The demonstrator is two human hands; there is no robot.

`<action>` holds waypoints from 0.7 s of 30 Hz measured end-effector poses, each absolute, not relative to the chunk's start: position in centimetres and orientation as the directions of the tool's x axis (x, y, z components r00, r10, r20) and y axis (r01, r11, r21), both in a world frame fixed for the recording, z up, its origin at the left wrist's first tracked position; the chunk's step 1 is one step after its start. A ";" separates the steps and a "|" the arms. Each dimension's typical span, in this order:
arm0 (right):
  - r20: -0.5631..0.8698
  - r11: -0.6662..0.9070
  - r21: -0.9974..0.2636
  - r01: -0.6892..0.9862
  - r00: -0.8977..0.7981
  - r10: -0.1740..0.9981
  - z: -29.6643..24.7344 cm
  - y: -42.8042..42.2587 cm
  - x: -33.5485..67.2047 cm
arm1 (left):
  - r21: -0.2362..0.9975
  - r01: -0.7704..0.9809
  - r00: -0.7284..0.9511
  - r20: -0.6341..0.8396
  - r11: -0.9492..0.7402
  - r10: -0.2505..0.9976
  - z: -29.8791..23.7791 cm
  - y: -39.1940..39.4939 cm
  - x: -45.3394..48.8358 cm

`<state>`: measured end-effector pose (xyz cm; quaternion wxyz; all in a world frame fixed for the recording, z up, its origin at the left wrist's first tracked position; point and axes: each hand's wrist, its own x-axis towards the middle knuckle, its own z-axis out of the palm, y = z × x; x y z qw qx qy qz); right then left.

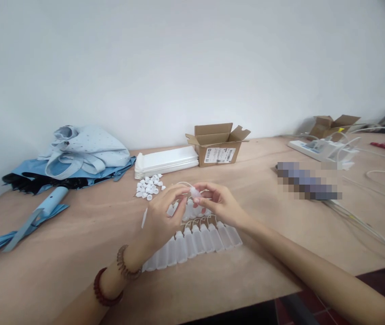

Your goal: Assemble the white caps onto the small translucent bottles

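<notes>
A small translucent plastic bottle is held up between my two hands, a thin white curved strip or tube arching off its top. My right hand pinches it between thumb and fingers. From the other side, the fingers of my left hand close in at its tip; their exact grip is partly hidden. Below my hands, similar squeeze bottles lie side by side in a front row, with thin loops at their necks. Behind them is another row of bottles, partly covered by my hands. Small white caps are heaped beyond my left hand.
Behind the caps lies a stack of white sleeves or bags, beside an open cardboard box. A blue umbrella and light-blue cloth bag lie left. At right are a pixelated object, power strip and cables.
</notes>
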<state>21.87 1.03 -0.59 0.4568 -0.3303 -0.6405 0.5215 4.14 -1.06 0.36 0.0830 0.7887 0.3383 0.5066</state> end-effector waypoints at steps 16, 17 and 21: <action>0.168 0.111 -0.977 -0.180 -0.346 0.923 0.0 0.3 21.4 | 0.170 0.476 0.536 0.723 -0.863 0.437 -0.9 -0.5 3.3; 0.164 0.108 -0.978 -0.176 -0.346 0.924 0.0 0.3 21.4 | 0.183 0.465 0.533 0.723 -0.866 0.439 -0.8 -0.4 3.3; 0.181 0.154 -0.982 -0.109 -0.311 0.933 -0.3 0.4 21.5 | 0.322 0.480 0.450 0.709 -0.816 0.544 0.7 0.4 1.9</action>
